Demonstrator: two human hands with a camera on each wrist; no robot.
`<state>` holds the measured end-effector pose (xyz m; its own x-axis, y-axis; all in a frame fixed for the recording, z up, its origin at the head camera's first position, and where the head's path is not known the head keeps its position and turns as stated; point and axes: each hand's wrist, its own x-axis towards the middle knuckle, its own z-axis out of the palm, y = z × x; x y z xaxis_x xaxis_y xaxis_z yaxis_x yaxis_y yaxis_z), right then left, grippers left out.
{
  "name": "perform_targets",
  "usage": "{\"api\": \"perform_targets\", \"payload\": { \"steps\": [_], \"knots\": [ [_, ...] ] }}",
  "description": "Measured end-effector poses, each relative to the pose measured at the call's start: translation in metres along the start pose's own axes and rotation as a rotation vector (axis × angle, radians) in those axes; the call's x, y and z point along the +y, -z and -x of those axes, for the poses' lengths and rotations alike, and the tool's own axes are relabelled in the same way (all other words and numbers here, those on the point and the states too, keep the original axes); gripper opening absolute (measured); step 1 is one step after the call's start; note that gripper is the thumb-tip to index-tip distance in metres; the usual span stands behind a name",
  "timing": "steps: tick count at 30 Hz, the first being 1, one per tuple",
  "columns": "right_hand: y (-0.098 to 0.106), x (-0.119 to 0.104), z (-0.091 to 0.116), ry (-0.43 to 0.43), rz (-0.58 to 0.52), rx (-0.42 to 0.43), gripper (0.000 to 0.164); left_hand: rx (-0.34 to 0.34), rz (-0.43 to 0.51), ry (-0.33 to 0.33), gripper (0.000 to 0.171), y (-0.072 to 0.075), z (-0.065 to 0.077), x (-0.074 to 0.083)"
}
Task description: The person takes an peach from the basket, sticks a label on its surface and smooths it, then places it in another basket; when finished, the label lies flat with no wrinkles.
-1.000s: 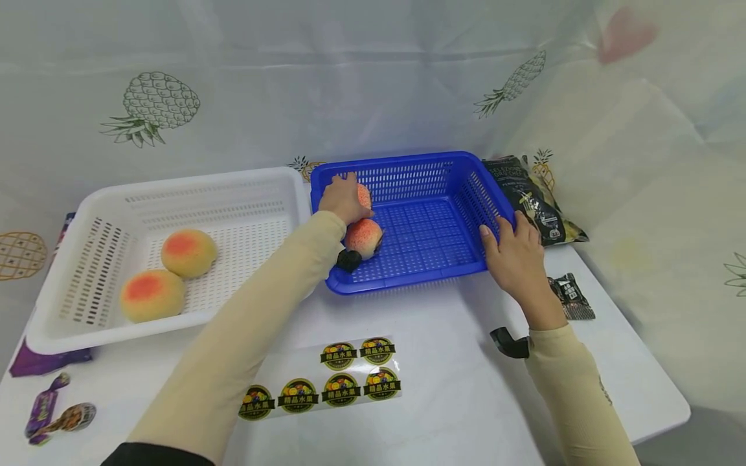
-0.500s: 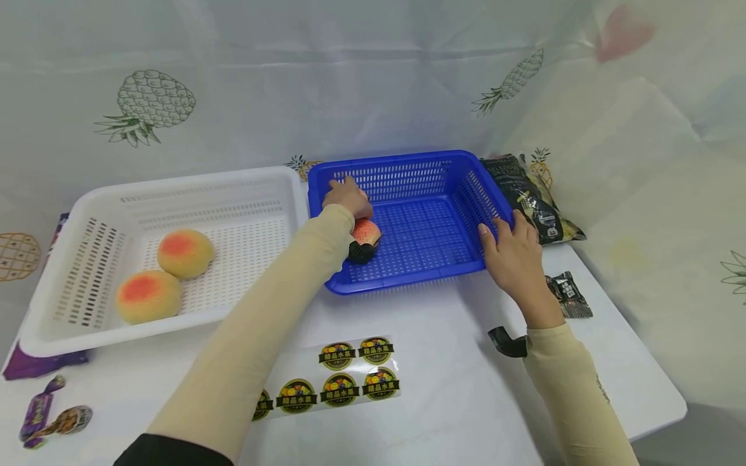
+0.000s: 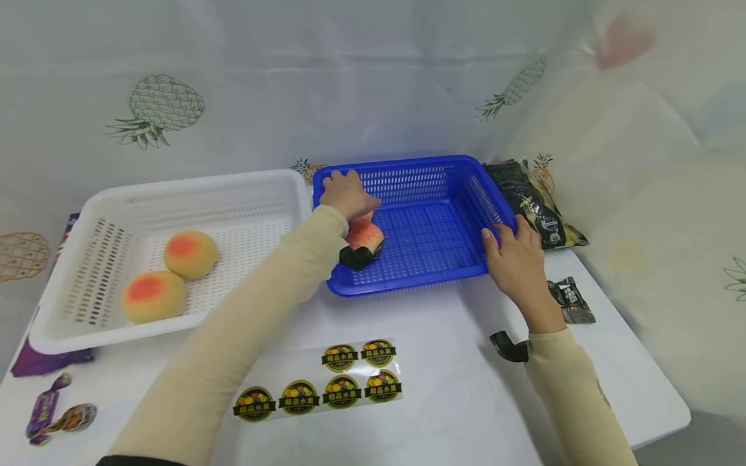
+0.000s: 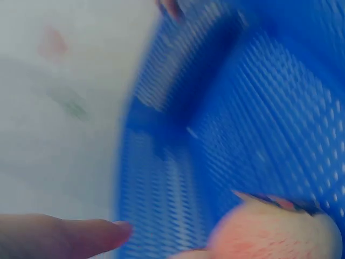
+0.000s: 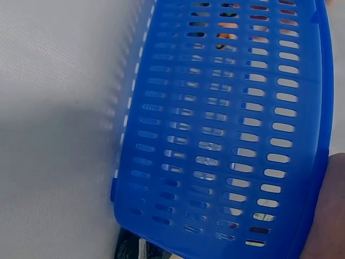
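In the head view my left hand point(image 3: 348, 194) reaches into the left end of a blue plastic basket point(image 3: 431, 226). Its fingers are spread, with the thumb sticking out to the right. Just under it lie two pink-and-cream peaches; the front peach point(image 3: 368, 237) shows well, the rear one is mostly covered by the hand. The left wrist view catches a peach point(image 4: 277, 232) near a straight finger point(image 4: 81, 236). At the basket's right end my right hand point(image 3: 515, 262) grips the rim, thumb toward the front; the right wrist view shows the slotted outer wall point(image 5: 221, 118).
Left of it stands a white basket point(image 3: 245, 179) holding two larger yellow-red peaches point(image 3: 154, 298). A sticker sheet point(image 3: 340, 391) lies in front. Black snack bag point(image 3: 527, 204) and small black packet point(image 3: 571, 301) sit at right; a purple-wrapped candy point(image 3: 43, 414) lies front left.
Over the peaches in the blue basket, my left hand has shifted slightly and its fingers and thumb have spread apart. My right hand stays on the rim.
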<state>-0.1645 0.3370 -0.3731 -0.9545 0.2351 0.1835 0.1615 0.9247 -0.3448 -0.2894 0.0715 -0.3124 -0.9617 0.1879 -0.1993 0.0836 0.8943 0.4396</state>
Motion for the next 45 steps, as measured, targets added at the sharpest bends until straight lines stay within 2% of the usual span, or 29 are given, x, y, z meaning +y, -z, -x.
{"api": "perform_targets", "payload": {
  "steps": [2, 4, 6, 8, 10, 13, 17, 20, 23, 25, 28, 30, 33, 35, 37, 40, 45],
  "knots": [
    [0.000, -0.001, 0.001, 0.001, 0.001, -0.003, 0.066, 0.026, 0.074, -0.069, 0.070, 0.014, 0.020, -0.009],
    [0.000, -0.001, 0.003, 0.003, 0.000, -0.004, 0.066, 0.079, 0.149, -0.136, 0.062, 0.028, 0.047, -0.024],
    [0.000, 0.000, 0.004, 0.004, -0.002, -0.010, 0.066, 0.147, 0.215, -0.175, 0.056, 0.038, 0.077, -0.045],
    [-0.001, 0.000, 0.005, 0.005, -0.001, -0.019, 0.066, 0.212, 0.238, -0.185, 0.055, 0.045, 0.109, -0.071],
    [-0.001, 0.000, 0.006, 0.005, 0.001, -0.031, 0.066, 0.267, 0.245, -0.155, 0.056, 0.048, 0.138, -0.100],
    [0.000, -0.001, 0.004, 0.004, 0.005, -0.045, 0.066, 0.366, 0.235, -0.095, 0.056, 0.044, 0.173, -0.147],
    [0.002, -0.005, 0.002, 0.009, 0.003, -0.069, 0.067, 0.547, 0.192, 0.025, 0.051, 0.033, 0.205, -0.206],
    [0.004, -0.008, 0.001, 0.009, 0.008, -0.087, 0.067, 0.643, 0.198, 0.180, 0.055, 0.024, 0.222, -0.241],
    [0.007, -0.014, 0.001, 0.007, 0.025, -0.092, 0.067, 0.724, 0.258, 0.304, 0.059, 0.016, 0.231, -0.265],
    [0.008, -0.022, 0.003, 0.024, 0.039, -0.080, 0.067, 0.767, 0.301, 0.343, 0.061, 0.009, 0.231, -0.273],
    [0.010, -0.045, 0.008, 0.088, 0.046, -0.036, 0.063, 0.843, 0.363, 0.324, 0.064, -0.001, 0.227, -0.278],
    [0.010, -0.069, 0.014, 0.167, 0.029, 0.005, 0.059, 0.889, 0.395, 0.294, 0.066, -0.008, 0.224, -0.278],
    [0.010, -0.111, 0.022, 0.314, -0.008, 0.052, 0.054, 0.921, 0.450, 0.264, 0.073, -0.018, 0.219, -0.273],
    [0.008, -0.142, 0.024, 0.434, -0.035, 0.054, 0.051, 0.929, 0.489, 0.265, 0.079, -0.023, 0.217, -0.270],
    [0.007, -0.176, 0.023, 0.553, -0.056, 0.024, 0.050, 0.934, 0.540, 0.280, 0.084, -0.026, 0.216, -0.269],
    [0.002, -0.226, 0.016, 0.705, -0.078, -0.066, 0.047, 0.974, 0.608, 0.290, 0.087, -0.030, 0.213, -0.270],
    [-0.018, -0.299, -0.003, 0.882, -0.036, -0.315, 0.048, 1.052, 0.640, 0.271, 0.088, -0.036, 0.209, -0.273]
  ]
}}
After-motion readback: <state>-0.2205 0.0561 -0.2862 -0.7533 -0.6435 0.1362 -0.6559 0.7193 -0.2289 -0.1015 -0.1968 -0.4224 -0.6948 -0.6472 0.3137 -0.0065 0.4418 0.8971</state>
